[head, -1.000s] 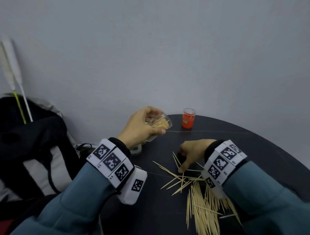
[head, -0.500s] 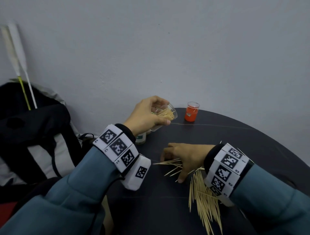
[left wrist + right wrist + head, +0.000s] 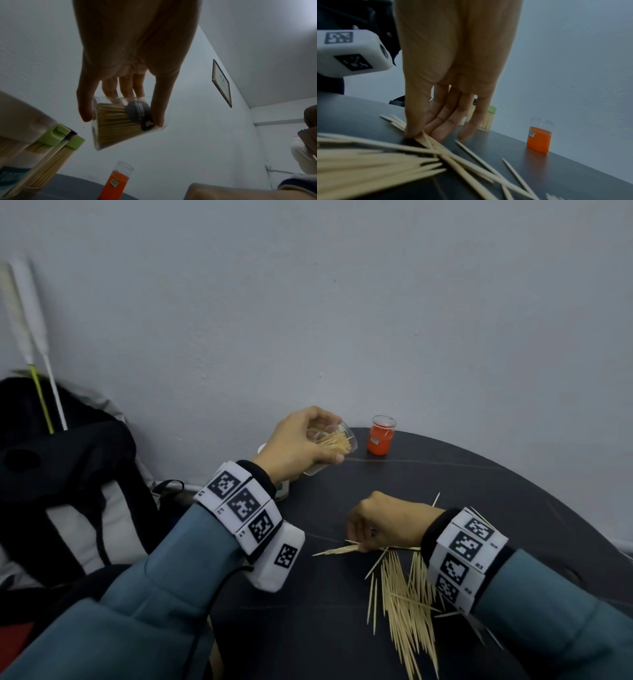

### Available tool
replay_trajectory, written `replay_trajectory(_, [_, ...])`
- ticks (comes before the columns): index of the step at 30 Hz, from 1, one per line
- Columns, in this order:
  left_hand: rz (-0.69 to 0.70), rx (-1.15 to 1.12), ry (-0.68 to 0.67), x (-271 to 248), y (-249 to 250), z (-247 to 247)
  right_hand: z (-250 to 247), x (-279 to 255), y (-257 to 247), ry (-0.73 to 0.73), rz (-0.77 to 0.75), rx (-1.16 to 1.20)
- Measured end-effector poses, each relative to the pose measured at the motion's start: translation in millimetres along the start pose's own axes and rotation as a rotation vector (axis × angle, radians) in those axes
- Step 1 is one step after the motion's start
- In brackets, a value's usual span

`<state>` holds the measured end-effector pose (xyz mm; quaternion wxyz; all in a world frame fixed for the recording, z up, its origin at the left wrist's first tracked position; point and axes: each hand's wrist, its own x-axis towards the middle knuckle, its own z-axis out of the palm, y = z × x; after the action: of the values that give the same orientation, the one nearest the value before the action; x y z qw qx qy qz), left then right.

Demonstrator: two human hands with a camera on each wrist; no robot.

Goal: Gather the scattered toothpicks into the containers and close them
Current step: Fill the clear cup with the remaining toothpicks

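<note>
- The table [image 3: 445, 474] is my landmark here; most of the job is left, I'd say, going by what lies on it.
- Biggest thing on it: the loose toothpicks [image 3: 407, 607], a thick spread at the near edge of the table, none of it in a container yet.
- My left hand [image 3: 294, 450] holds the clear container [image 3: 339, 446] tilted above the far-left part of the table, fingers and thumb curled round it; it's partly filled, no lid on.
- The orange container [image 3: 381, 440] stands at the far edge of the table, open, apparently almost empty.
- My right hand [image 3: 387, 522] is down on the table at the top of the spread, fingers [image 3: 414, 129] pinching a small bundle [image 3: 337, 550] against the surface.
- A green-lidded container [image 3: 489, 117] stands at the table's left edge, already full.
</note>
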<state>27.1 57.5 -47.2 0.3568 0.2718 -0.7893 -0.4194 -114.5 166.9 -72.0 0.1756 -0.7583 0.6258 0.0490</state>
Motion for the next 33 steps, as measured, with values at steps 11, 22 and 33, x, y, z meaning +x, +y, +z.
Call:
replay_trajectory(11, [0.011, 0.028, -0.011, -2.1, -1.7, 6.9, 4.8, -6.5, 4.5, -0.090, 0.257, -0.320])
replay_trajectory(22, [-0.005, 0.027, -0.045, -5.4, 2.8, 13.6, 0.5, -13.7, 9.0, -0.115, 0.301, -0.328])
replay_trajectory(33, [-0.013, 0.026, -0.070, -6.3, 2.5, 15.4, -4.3, -24.6, 41.5, 0.197, 0.239, 0.113])
